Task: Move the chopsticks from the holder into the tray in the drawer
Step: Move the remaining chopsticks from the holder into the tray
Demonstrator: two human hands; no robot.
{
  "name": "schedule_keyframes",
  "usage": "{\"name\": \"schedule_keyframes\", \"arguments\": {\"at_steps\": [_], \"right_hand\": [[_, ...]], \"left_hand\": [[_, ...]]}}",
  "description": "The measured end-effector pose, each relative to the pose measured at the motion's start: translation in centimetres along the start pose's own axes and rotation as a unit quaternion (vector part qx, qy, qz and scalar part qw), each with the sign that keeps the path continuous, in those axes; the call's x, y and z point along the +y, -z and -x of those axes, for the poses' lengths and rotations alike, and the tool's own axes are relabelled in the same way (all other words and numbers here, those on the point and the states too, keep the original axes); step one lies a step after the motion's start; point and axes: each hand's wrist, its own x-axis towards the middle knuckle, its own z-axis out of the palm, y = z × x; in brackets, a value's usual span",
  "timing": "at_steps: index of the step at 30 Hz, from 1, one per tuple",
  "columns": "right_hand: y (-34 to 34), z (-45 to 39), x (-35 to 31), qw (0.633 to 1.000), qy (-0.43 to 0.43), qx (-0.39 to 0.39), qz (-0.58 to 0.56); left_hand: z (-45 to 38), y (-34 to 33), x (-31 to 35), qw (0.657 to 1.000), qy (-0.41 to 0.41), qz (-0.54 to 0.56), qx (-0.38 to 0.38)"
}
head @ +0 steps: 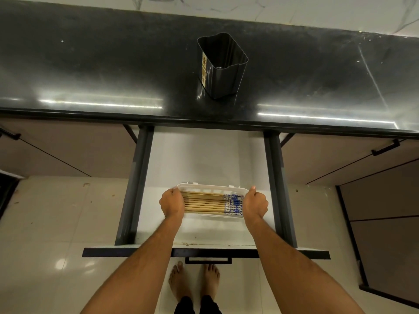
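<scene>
Several chopsticks [207, 203] lie side by side, lengthwise left to right, in the white tray [212, 187], their blue-patterned ends toward 3 o'clock. The tray sits on the white floor of the open drawer [204, 155], toward its near end. At 12 o'clock from the tray, well apart, the dark holder [223, 69] stands upright on the black countertop [102, 64], with nothing visible inside. Both forearms reach in from 6 o'clock. The left hand [172, 203] is curled around the tray's left end and the right hand [255, 205] around its right end, thumbs on the far rim.
</scene>
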Motion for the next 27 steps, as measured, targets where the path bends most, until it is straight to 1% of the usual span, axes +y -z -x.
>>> {"name": "schedule_keyframes", "arguments": {"at_steps": [7,17,21,27], "right_hand": [[-0.1,-0.1,0.1,1.0,0.007,-0.019,0.012],[0.1,-0.2,0.5,0.999,0.02,-0.039,0.012],[0.3,-0.2,0.6,0.998,0.027,-0.049,0.006],[0.9,-0.2,0.7,0.995,0.047,-0.091,-0.006]], "left_hand": [[0.1,0.2,-0.3,1.0,0.004,-0.005,0.002],[0.6,0.2,-0.5,0.999,-0.013,-0.021,0.024],[0.7,0.3,-0.4,1.0,-0.011,-0.019,0.015],[0.9,0.4,-0.5,1.0,-0.007,-0.017,0.002]]}}
